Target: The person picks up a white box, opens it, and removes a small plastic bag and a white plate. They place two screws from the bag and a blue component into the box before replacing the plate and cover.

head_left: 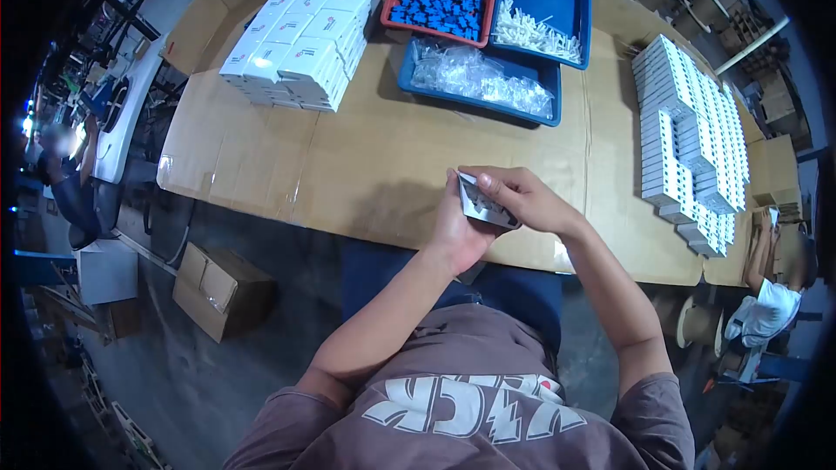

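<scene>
Both of my hands meet over the near edge of the cardboard-covered table (pixel 374 157), around one small white and grey box-like piece (pixel 484 205). My left hand (pixel 455 224) holds it from the left and below, the fingers partly hidden behind it. My right hand (pixel 531 198) grips its upper right side, thumb on top. The piece is tilted, and its printed or patterned face is too small to read. Beyond the hands lies a blue tray of clear plastic bags (pixel 483 80).
White boxes (pixel 300 43) are stacked at the back left, and white slotted parts (pixel 692 135) at the right. A red tray of blue pieces (pixel 435 4) and a blue tray of white pieces (pixel 540 30) stand behind. Two people (pixel 74 165) (pixel 775 300) are at the sides.
</scene>
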`<state>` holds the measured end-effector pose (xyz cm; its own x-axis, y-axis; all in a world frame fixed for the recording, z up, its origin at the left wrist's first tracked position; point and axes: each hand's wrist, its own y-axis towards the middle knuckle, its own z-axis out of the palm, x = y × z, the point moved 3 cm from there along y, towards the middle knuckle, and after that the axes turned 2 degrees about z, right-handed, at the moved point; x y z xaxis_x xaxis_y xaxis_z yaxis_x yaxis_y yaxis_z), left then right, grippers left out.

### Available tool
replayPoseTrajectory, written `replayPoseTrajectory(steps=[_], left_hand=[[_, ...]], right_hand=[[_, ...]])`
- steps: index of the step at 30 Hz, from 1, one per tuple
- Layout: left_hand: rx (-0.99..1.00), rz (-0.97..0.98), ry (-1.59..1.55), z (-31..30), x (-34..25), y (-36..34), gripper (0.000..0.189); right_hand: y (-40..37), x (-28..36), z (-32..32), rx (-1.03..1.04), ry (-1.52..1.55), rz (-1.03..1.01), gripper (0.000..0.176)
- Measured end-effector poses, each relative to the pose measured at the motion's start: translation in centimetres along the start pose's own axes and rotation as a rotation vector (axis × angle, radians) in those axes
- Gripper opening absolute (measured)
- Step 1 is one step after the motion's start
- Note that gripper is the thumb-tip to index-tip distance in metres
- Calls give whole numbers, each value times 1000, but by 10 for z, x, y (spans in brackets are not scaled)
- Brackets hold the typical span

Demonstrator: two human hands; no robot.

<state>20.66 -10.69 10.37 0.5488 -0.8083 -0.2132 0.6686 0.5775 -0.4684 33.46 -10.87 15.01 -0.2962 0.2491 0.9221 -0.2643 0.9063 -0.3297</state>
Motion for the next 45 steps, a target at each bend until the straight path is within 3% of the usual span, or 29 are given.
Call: replayPoseTrajectory(steps=[6, 12, 19, 23, 29, 36, 45], left_hand=[[124, -47, -75, -13, -2, 8, 63], [125, -100, -155, -10, -7, 1, 59], [106, -144, -148, -15, -6, 1, 63], [96, -135, -143, -18, -6, 1, 60], [108, -100, -299, -28, -4, 3, 49], [66, -85, -215, -29, -5, 2, 49], [-19, -66, -128, -35, -6, -5, 52]], right_hand=[[4, 13, -13, 53, -50, -18, 51], [7, 22, -16, 72, -163, -51, 49], [8, 32, -13, 110, -232, 168, 52], [16, 17, -12, 107, -267, 49, 51], [10, 27, -5, 88, -261, 46, 48], [11, 8, -2, 73, -189, 103, 48], [0, 0, 27, -72, -148, -59, 44]])
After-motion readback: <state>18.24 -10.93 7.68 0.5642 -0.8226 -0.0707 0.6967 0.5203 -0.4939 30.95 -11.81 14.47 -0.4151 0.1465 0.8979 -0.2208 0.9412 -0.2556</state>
